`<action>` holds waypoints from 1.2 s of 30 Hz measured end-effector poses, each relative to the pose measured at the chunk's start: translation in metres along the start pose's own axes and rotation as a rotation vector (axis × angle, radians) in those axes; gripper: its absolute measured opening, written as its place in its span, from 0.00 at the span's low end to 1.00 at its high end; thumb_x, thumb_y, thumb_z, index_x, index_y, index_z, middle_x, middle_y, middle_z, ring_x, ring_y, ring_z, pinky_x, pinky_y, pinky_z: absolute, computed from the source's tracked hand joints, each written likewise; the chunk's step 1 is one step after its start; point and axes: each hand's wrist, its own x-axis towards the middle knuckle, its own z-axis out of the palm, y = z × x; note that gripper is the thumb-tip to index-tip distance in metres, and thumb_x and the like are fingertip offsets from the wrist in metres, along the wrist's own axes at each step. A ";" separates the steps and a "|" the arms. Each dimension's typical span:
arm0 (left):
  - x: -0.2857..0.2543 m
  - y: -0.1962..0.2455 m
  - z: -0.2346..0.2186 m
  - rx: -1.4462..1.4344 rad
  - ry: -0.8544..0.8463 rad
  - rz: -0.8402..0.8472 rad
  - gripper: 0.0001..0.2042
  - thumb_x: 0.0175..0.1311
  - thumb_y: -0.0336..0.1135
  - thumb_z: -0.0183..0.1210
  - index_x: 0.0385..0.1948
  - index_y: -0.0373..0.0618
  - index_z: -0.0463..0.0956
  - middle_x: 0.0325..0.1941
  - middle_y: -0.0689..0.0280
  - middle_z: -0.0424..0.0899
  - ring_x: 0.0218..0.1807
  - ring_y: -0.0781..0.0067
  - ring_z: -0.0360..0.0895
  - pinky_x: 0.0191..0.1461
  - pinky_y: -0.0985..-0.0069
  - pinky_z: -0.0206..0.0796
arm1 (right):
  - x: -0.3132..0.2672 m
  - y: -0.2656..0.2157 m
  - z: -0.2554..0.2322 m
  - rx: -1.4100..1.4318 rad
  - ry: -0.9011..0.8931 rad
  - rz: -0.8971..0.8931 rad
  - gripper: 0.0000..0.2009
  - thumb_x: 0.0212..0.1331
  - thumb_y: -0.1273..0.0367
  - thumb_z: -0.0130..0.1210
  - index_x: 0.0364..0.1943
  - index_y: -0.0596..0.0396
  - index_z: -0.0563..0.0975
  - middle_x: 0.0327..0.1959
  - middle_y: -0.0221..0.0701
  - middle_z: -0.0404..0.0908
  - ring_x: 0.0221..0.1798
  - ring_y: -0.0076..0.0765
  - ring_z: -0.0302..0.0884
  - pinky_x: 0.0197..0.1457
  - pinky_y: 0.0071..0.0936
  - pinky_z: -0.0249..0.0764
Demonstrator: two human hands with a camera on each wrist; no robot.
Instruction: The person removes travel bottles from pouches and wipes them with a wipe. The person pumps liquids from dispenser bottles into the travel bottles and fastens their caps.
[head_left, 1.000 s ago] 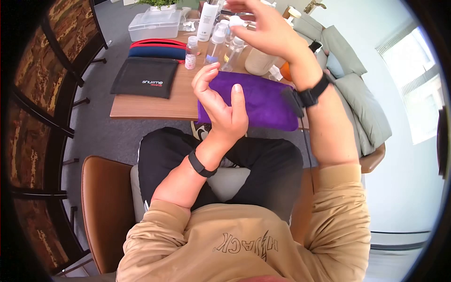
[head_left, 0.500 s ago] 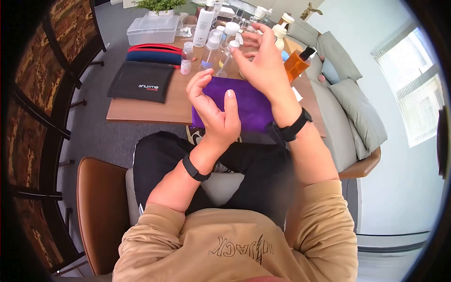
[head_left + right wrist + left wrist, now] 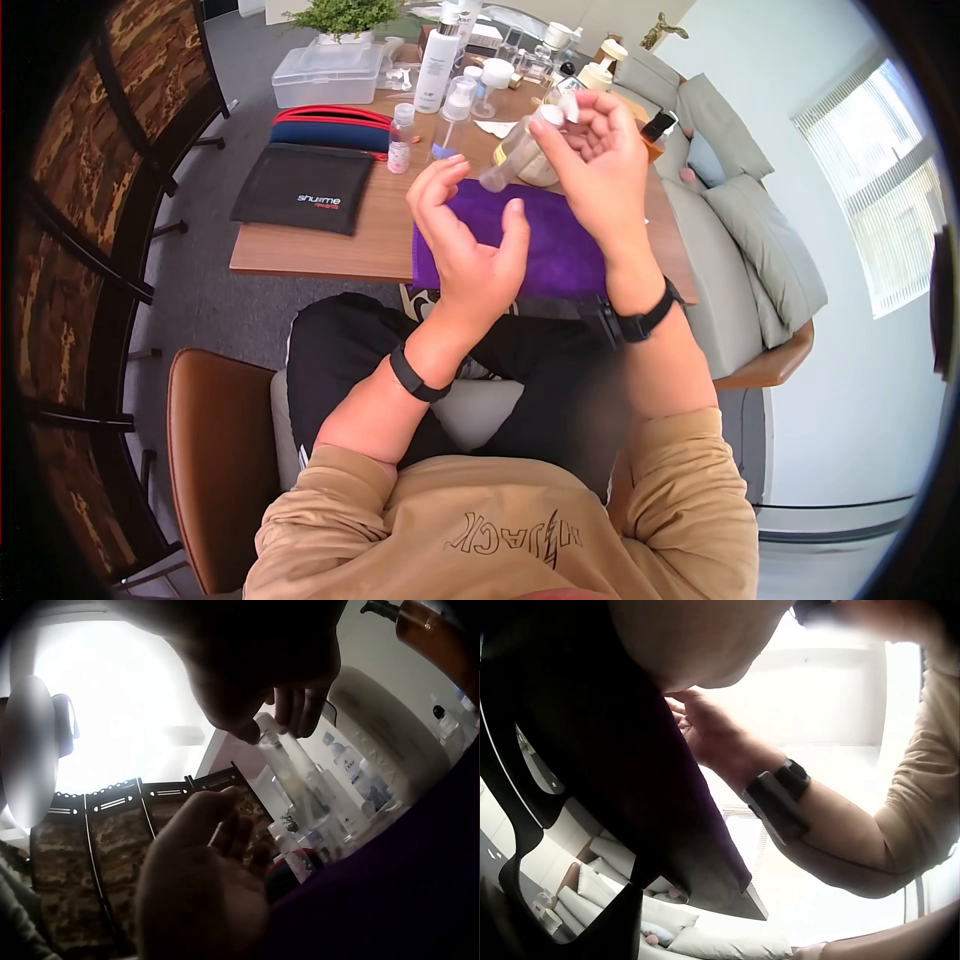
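Observation:
In the head view my right hand (image 3: 603, 170) pinches a clear pump bottle (image 3: 511, 157) by its white top, and the bottle hangs tilted with its base toward the left. Below it lies a purple cloth (image 3: 540, 245) at the table's front edge. My left hand (image 3: 468, 240) is over the cloth's left part, palm up, thumb raised and fingers loosely bent, holding nothing. The right wrist view shows the pinched bottle (image 3: 289, 769) between thumb and fingers, with my left hand (image 3: 206, 877) below and to the left, apart from it.
Behind the hands stand a clear pump bottle (image 3: 455, 110), a tall white bottle (image 3: 436, 65) and a small pink-patterned bottle (image 3: 400, 140). A black pouch (image 3: 305, 188), a red-edged blue pouch (image 3: 330, 130) and a clear plastic box (image 3: 328, 75) are on the table's left side.
My right hand came down from above the bottles, took the clear pump bottle by its top and lifted it tilted, toward the cloth. My left hand stays in nearly the same pose.

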 end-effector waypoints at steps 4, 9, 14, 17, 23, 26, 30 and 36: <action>0.001 0.000 0.001 0.044 -0.114 -0.099 0.32 0.67 0.30 0.80 0.69 0.37 0.72 0.67 0.50 0.78 0.68 0.49 0.79 0.71 0.57 0.72 | -0.020 -0.021 -0.009 0.276 -0.056 0.157 0.21 0.69 0.74 0.79 0.60 0.65 0.81 0.53 0.38 0.94 0.54 0.27 0.93 0.63 0.26 0.89; -0.002 0.000 0.004 -0.026 -0.190 -0.152 0.26 0.73 0.27 0.78 0.68 0.36 0.76 0.60 0.55 0.86 0.61 0.60 0.85 0.68 0.64 0.77 | -0.027 -0.014 -0.015 0.388 -0.077 0.194 0.18 0.70 0.75 0.79 0.58 0.64 0.85 0.52 0.37 0.95 0.54 0.26 0.93 0.62 0.26 0.89; -0.001 0.002 0.002 -0.021 -0.229 -0.139 0.25 0.73 0.31 0.78 0.67 0.37 0.78 0.59 0.53 0.86 0.59 0.53 0.86 0.63 0.60 0.78 | -0.031 -0.012 -0.017 0.389 -0.055 0.267 0.15 0.72 0.75 0.77 0.57 0.66 0.87 0.54 0.38 0.95 0.55 0.26 0.92 0.63 0.26 0.88; -0.001 -0.001 0.003 -0.069 -0.279 -0.181 0.24 0.75 0.32 0.77 0.67 0.36 0.78 0.60 0.52 0.88 0.60 0.53 0.88 0.63 0.60 0.79 | -0.033 -0.017 -0.019 0.383 -0.056 0.219 0.15 0.74 0.75 0.76 0.58 0.67 0.87 0.56 0.40 0.95 0.55 0.26 0.92 0.64 0.27 0.88; 0.002 0.007 0.000 -0.165 -0.391 -0.263 0.21 0.83 0.34 0.70 0.69 0.35 0.77 0.64 0.50 0.90 0.62 0.55 0.91 0.65 0.62 0.81 | -0.031 -0.013 -0.018 0.549 -0.141 0.194 0.18 0.80 0.72 0.70 0.67 0.67 0.84 0.63 0.40 0.93 0.60 0.30 0.91 0.67 0.31 0.87; 0.004 0.010 0.001 -0.129 -0.373 -0.217 0.20 0.85 0.34 0.67 0.70 0.34 0.76 0.64 0.50 0.90 0.62 0.55 0.91 0.64 0.62 0.82 | -0.033 -0.003 -0.017 0.482 -0.128 0.226 0.19 0.83 0.70 0.67 0.70 0.66 0.82 0.67 0.38 0.91 0.63 0.31 0.90 0.69 0.32 0.86; 0.003 0.006 0.000 -0.103 -0.386 -0.261 0.18 0.90 0.36 0.61 0.71 0.37 0.78 0.60 0.55 0.92 0.60 0.63 0.89 0.65 0.65 0.79 | -0.033 0.001 -0.011 0.534 -0.121 0.202 0.17 0.84 0.68 0.67 0.67 0.64 0.83 0.65 0.37 0.91 0.62 0.29 0.89 0.68 0.31 0.85; 0.003 0.006 0.000 0.020 -0.441 -0.203 0.20 0.90 0.39 0.61 0.72 0.34 0.75 0.63 0.45 0.88 0.62 0.41 0.87 0.67 0.55 0.78 | -0.040 0.007 -0.005 0.384 -0.127 0.132 0.18 0.87 0.66 0.61 0.70 0.63 0.83 0.70 0.33 0.87 0.63 0.28 0.88 0.72 0.34 0.83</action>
